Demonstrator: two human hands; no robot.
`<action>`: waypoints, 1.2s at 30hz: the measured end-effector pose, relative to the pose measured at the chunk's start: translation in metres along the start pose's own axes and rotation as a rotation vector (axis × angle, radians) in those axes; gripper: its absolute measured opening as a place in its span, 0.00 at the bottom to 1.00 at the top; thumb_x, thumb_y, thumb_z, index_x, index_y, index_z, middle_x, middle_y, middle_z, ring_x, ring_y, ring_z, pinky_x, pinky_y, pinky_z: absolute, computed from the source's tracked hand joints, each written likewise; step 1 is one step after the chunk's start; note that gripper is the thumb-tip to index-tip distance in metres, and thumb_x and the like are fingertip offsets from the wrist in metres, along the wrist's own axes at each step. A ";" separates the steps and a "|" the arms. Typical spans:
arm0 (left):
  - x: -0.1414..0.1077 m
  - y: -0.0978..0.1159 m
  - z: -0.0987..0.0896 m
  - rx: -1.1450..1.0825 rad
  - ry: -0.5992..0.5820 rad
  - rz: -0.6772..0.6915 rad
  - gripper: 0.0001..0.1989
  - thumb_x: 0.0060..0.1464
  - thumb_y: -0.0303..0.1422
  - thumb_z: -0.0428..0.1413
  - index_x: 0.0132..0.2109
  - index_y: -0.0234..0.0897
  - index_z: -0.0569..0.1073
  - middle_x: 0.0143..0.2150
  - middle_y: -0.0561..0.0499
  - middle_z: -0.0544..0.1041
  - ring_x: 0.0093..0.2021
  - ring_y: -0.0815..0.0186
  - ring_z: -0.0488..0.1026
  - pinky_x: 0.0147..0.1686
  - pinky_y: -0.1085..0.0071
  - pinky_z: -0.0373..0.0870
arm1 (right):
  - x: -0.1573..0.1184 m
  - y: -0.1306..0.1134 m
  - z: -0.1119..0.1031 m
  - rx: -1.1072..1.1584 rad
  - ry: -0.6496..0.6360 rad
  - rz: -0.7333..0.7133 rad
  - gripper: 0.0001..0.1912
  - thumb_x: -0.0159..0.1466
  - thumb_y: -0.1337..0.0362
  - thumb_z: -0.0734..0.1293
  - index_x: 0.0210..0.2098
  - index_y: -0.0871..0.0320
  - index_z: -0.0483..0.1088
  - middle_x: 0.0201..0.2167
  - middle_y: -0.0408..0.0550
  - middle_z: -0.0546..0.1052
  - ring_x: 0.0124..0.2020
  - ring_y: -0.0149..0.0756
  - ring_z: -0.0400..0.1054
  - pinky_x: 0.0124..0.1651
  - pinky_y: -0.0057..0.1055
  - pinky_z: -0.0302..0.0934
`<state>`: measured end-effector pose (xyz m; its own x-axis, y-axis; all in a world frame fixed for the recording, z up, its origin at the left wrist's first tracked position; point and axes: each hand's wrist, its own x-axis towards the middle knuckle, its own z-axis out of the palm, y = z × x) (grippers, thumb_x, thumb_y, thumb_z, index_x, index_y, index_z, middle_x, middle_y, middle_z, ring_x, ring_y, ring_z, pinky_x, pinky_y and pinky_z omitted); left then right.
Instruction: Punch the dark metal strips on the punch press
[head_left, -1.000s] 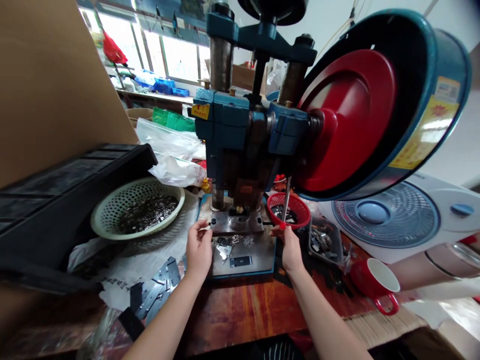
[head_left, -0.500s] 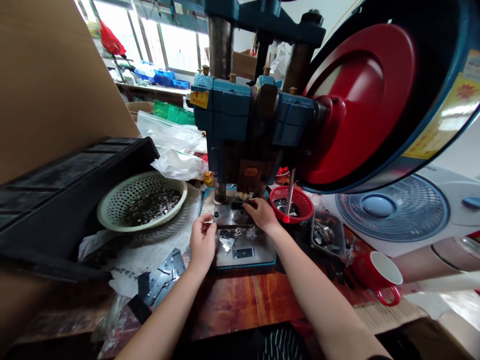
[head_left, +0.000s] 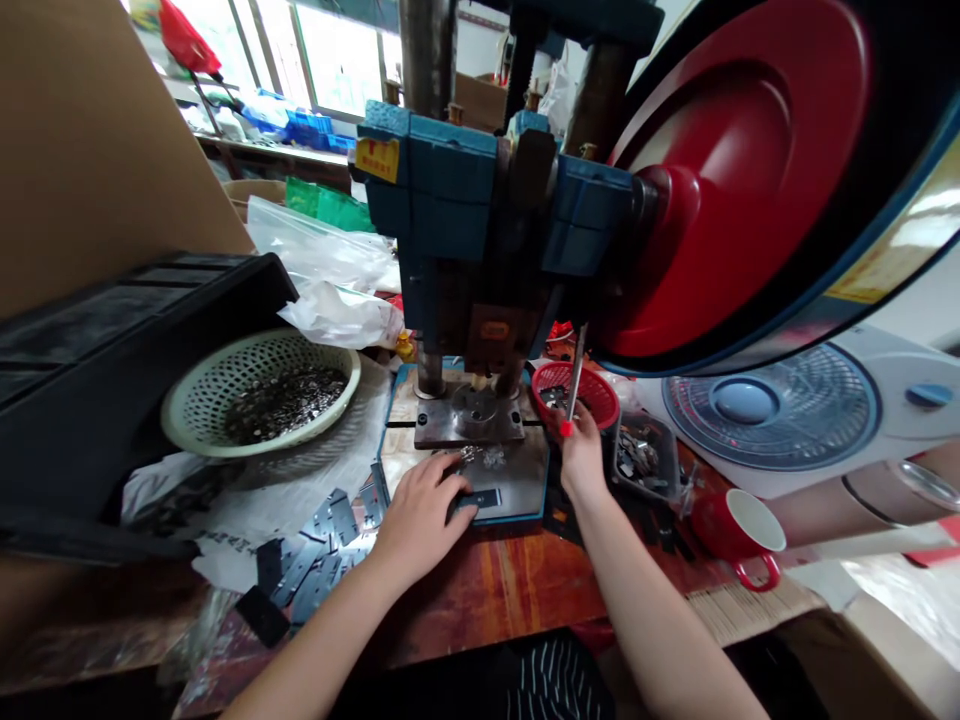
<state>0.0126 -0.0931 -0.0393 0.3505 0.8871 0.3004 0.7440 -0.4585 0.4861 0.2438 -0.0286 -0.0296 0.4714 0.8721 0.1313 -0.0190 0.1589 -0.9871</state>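
My left hand (head_left: 426, 508) lies over the front of the press's metal base plate (head_left: 517, 490), its fingers apart. Its fingertips are beside a dark flat piece (head_left: 481, 498) and close to small shiny bits (head_left: 493, 457). At the red basket (head_left: 600, 397) on the right is my right hand (head_left: 581, 445). Its fingers are partly hidden at the basket's edge, behind a metal lever with a red tip (head_left: 574, 385), and what they hold, if anything, cannot be made out. Between and behind the hands, the die block (head_left: 469, 425) sits under the press head (head_left: 491, 335).
A pale green basket (head_left: 176, 425) with small dark parts stands left, above scattered dark plates (head_left: 322, 550). On the right are a clear box of metal pieces (head_left: 645, 460), a red mug (head_left: 739, 530), a fan (head_left: 765, 400) and the large red flywheel (head_left: 750, 180).
My right hand has moved from the die to the red basket. My left hand has moved down and right onto the plate, spreading its fingers. The view has shifted slightly.
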 end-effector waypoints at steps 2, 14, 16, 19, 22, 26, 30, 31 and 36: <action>0.000 0.000 0.001 0.000 0.003 -0.009 0.07 0.48 0.38 0.56 0.35 0.44 0.74 0.56 0.48 0.69 0.57 0.49 0.62 0.53 0.48 0.60 | -0.021 0.002 0.005 -0.204 -0.204 -0.082 0.14 0.57 0.56 0.65 0.40 0.56 0.71 0.33 0.46 0.77 0.35 0.37 0.70 0.40 0.34 0.62; -0.002 0.001 0.001 0.075 0.016 -0.017 0.09 0.49 0.40 0.56 0.37 0.43 0.73 0.56 0.46 0.68 0.57 0.50 0.62 0.54 0.50 0.59 | -0.055 -0.006 0.044 -1.126 -0.669 -0.612 0.07 0.63 0.63 0.63 0.36 0.53 0.74 0.35 0.48 0.75 0.41 0.42 0.64 0.43 0.36 0.57; -0.003 0.002 0.000 0.074 0.026 -0.009 0.09 0.49 0.40 0.56 0.38 0.44 0.74 0.56 0.47 0.69 0.57 0.50 0.62 0.54 0.50 0.59 | -0.056 -0.008 0.043 -1.099 -0.647 -0.610 0.07 0.63 0.63 0.63 0.36 0.54 0.73 0.35 0.47 0.74 0.41 0.42 0.64 0.43 0.35 0.57; -0.007 0.003 -0.003 0.063 0.024 0.060 0.11 0.52 0.40 0.54 0.42 0.46 0.75 0.54 0.49 0.71 0.55 0.52 0.64 0.53 0.51 0.59 | -0.048 -0.015 0.047 -0.997 -0.565 -0.626 0.07 0.63 0.64 0.62 0.35 0.55 0.72 0.34 0.47 0.74 0.39 0.39 0.64 0.45 0.35 0.56; -0.012 0.003 -0.007 0.063 0.002 0.176 0.13 0.54 0.40 0.53 0.46 0.47 0.74 0.52 0.50 0.73 0.52 0.55 0.66 0.51 0.53 0.61 | -0.030 -0.025 0.055 -0.963 -0.453 -0.675 0.08 0.64 0.64 0.61 0.36 0.56 0.72 0.35 0.48 0.73 0.39 0.39 0.64 0.46 0.35 0.56; -0.018 0.000 -0.005 0.079 0.005 0.288 0.14 0.54 0.38 0.54 0.48 0.45 0.73 0.49 0.50 0.75 0.49 0.58 0.68 0.48 0.57 0.62 | -0.011 -0.034 0.064 -1.045 -0.458 -0.735 0.09 0.65 0.62 0.61 0.37 0.52 0.74 0.36 0.46 0.74 0.40 0.39 0.62 0.46 0.35 0.56; -0.024 -0.007 0.003 0.085 0.069 0.355 0.10 0.57 0.32 0.52 0.45 0.44 0.74 0.42 0.52 0.77 0.41 0.63 0.71 0.42 0.63 0.63 | -0.012 -0.034 0.061 -1.079 -0.422 -0.777 0.11 0.65 0.58 0.60 0.43 0.49 0.73 0.41 0.46 0.73 0.46 0.42 0.61 0.50 0.39 0.54; -0.025 -0.008 0.005 0.080 0.083 0.358 0.10 0.57 0.31 0.52 0.45 0.44 0.74 0.41 0.52 0.78 0.40 0.64 0.71 0.41 0.64 0.63 | -0.012 -0.032 0.059 -1.074 -0.416 -0.781 0.12 0.65 0.58 0.60 0.45 0.48 0.72 0.43 0.46 0.73 0.48 0.42 0.60 0.51 0.39 0.54; -0.024 -0.007 0.006 -0.065 0.132 0.220 0.08 0.57 0.31 0.51 0.41 0.41 0.75 0.34 0.51 0.78 0.35 0.64 0.71 0.39 0.65 0.65 | -0.009 -0.030 0.056 -1.046 -0.458 -0.799 0.14 0.65 0.55 0.60 0.47 0.48 0.72 0.46 0.46 0.72 0.51 0.43 0.59 0.53 0.40 0.54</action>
<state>0.0019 -0.1104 -0.0546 0.4193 0.7528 0.5073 0.6187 -0.6460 0.4471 0.1910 -0.0156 0.0034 -0.2885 0.8148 0.5029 0.8713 0.4411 -0.2149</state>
